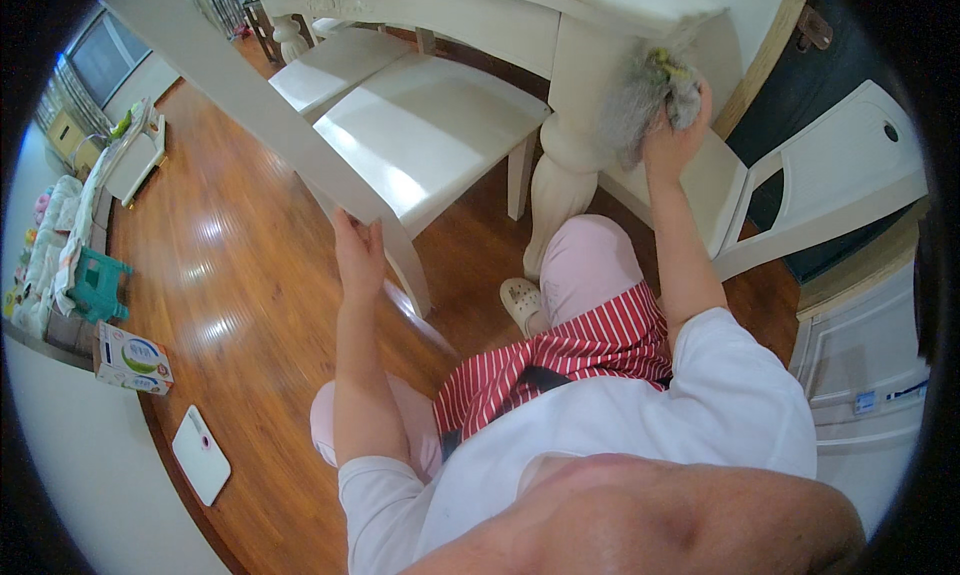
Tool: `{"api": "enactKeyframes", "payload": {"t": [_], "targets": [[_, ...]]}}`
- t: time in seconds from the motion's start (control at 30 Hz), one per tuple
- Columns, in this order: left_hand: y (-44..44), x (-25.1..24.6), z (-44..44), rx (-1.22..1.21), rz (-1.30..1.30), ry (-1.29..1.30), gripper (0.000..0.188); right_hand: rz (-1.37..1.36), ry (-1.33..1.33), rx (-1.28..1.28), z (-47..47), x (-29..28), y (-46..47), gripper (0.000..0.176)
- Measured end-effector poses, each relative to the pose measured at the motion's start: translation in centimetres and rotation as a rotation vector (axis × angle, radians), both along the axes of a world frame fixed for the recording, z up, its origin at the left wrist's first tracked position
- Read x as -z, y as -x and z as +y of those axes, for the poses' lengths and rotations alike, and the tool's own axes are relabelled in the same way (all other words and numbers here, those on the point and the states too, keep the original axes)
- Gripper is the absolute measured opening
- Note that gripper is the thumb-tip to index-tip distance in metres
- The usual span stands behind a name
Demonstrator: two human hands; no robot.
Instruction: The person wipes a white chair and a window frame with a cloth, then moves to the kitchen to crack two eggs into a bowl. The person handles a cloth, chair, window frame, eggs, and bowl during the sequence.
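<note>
My right hand [673, 143] grips a grey fluffy cloth or duster [637, 98] with a yellow-green part at its top. The grey thing is blurred and lies against the upper block of the white table's turned leg [564, 181], just under the tabletop corner. With my left hand [360, 256] I hold the edge of the back [255, 117] of a white chair; some fingers are hidden behind it. That chair's glossy seat [431, 128] faces the white table [465, 27], whose apron is carved.
A second white chair [825, 170] stands right of the table leg, near a dark door [787, 102]. Another seat [345, 61] is further left. On the wooden floor [247, 275] are a white scale [201, 455], a carton [133, 359] and a green plastic stool [100, 282].
</note>
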State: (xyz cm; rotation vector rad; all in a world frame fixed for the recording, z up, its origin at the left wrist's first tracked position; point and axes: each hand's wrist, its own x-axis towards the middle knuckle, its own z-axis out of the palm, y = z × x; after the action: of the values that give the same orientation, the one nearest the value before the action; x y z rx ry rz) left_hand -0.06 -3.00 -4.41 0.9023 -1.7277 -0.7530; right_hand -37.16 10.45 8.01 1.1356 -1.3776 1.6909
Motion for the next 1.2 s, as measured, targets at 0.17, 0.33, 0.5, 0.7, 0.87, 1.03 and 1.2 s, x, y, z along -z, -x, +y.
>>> {"api": "enactKeyframes", "payload": {"t": [0.17, 0.33, 0.5, 0.7, 0.87, 1.03, 1.2], "targets": [[0.4, -0.3, 0.4, 0.043, 0.03, 0.019, 0.035, -0.071, 0.117, -0.121, -1.4, 0.1, -0.4, 0.057], [0.3, -0.3, 0.6, 0.0, 0.025, -0.039, 0.035, -0.214, 0.109, -0.282, -1.4, 4.2, -0.4, 0.046], [0.3, -0.3, 0.3, -0.032, -0.004, 0.011, 0.038, -0.417, -0.015, -0.265, -0.4, 10.1, 1.3, 0.039], [0.1, -0.7, 0.1, -0.014, -0.034, -0.001, 0.041, -0.192, -0.281, 0.009, 1.3, 9.7, 2.1, 0.042], [0.0, -0.1, -0.2, -0.013, 0.005, 0.02, 0.04, 0.008, -0.057, 0.058, 0.4, 3.3, 1.2, 0.048], [0.1, 0.0, 0.0, -0.004, 0.004, 0.01, 0.037, -0.155, 0.08, -0.213, -1.7, 0.3, 3.3, 0.038], [0.4, 0.2, 0.2, -0.01, 0.031, -0.012, 0.034, -0.391, 0.149, -0.475, -2.6, 3.2, 5.1, 0.036]]}}
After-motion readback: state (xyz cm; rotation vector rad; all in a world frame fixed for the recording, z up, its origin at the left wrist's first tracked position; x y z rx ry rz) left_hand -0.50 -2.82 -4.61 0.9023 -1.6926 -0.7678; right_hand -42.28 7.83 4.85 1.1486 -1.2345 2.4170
